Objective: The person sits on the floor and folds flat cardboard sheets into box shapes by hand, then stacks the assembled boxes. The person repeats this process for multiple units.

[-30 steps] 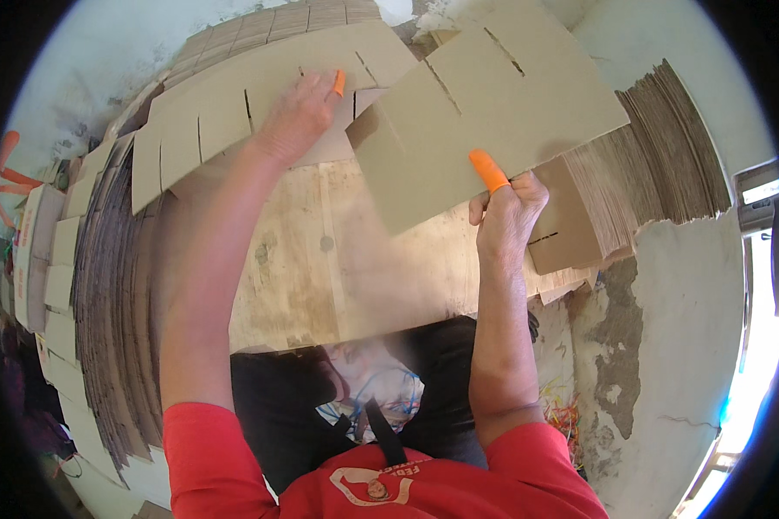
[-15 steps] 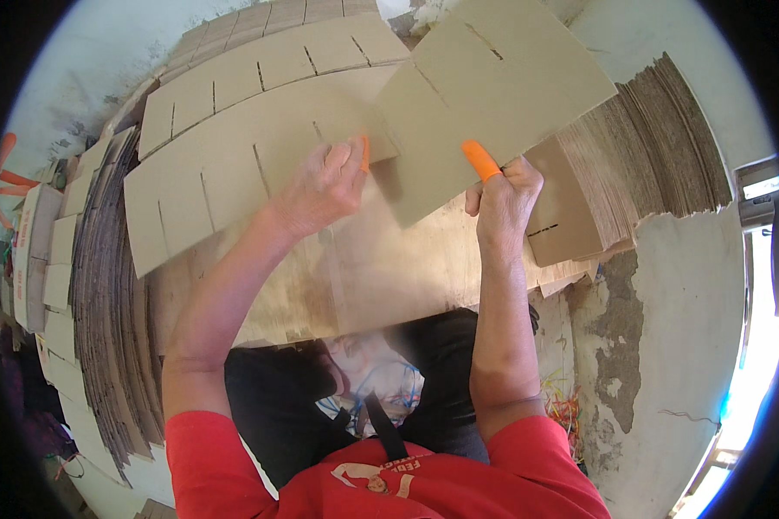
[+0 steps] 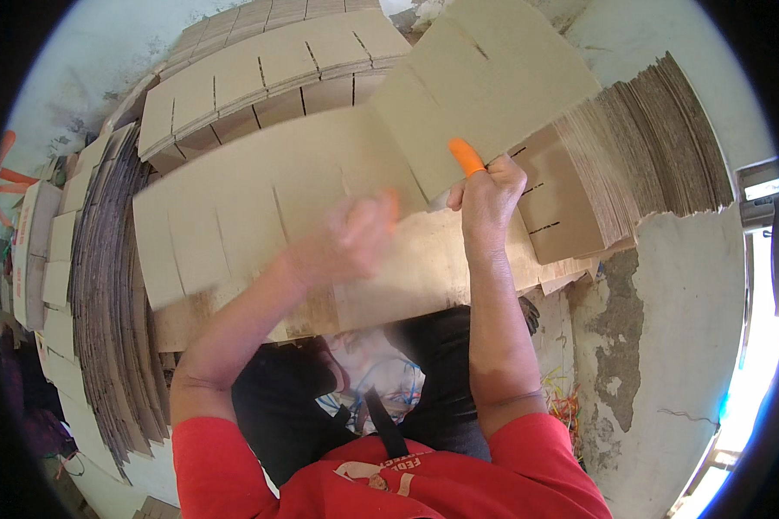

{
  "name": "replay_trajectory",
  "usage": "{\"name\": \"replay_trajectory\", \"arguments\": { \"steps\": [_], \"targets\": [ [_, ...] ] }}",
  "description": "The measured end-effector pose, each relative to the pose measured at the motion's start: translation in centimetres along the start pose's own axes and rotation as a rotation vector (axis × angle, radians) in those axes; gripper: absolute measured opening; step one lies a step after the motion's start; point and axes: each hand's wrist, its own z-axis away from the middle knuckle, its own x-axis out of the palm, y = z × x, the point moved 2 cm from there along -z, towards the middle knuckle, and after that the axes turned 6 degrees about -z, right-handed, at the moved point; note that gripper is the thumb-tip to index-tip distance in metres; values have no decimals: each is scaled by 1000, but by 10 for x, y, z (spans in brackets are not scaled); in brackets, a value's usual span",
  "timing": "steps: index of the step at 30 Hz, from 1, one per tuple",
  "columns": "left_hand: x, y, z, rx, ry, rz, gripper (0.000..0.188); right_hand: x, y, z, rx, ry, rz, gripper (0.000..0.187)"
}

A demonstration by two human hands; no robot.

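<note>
In my left hand (image 3: 350, 238), smeared by motion, is the lower right edge of a long tan slotted cardboard strip (image 3: 234, 208); the fingers look closed on it, an orange finger cover at their tip. My right hand (image 3: 493, 195) pinches the lower edge of a wide cardboard sheet (image 3: 502, 78), which tilts up and away at the upper right. That hand's index finger, in an orange cover (image 3: 466, 156), stretches over the sheet's face. The strip's right end meets the sheet's left part near a slot; whether they interlock I cannot tell. Below both lies a wooden board (image 3: 407, 277).
A pile of slotted cardboard strips (image 3: 234, 78) lies beyond the board. Tall cardboard stacks stand at the left (image 3: 117, 285) and at the right (image 3: 658, 147), the right one beside a peeling wall (image 3: 684, 303). My dark-trousered legs (image 3: 281, 406) are below the board's near edge.
My left hand and the strip have moved right and toward me, uncovering more of the far pile. My right hand and its sheet have shifted slightly left.
</note>
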Motion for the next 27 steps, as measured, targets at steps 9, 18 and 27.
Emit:
{"name": "replay_trajectory", "arguments": {
  "steps": [9, 18, 27],
  "targets": [
    [62, -116, -28, -652, 110, 135, 45, 14, 5, 6, 81, -33, 154, 9],
    [139, -169, -27, -611, -378, -47, 24, 21, -9, 6, 146, -70, 139, 19],
    [125, -167, -31, -577, -29, 33, 15, 24, -8, 10, 242, -65, 39, 15]
  ]
}}
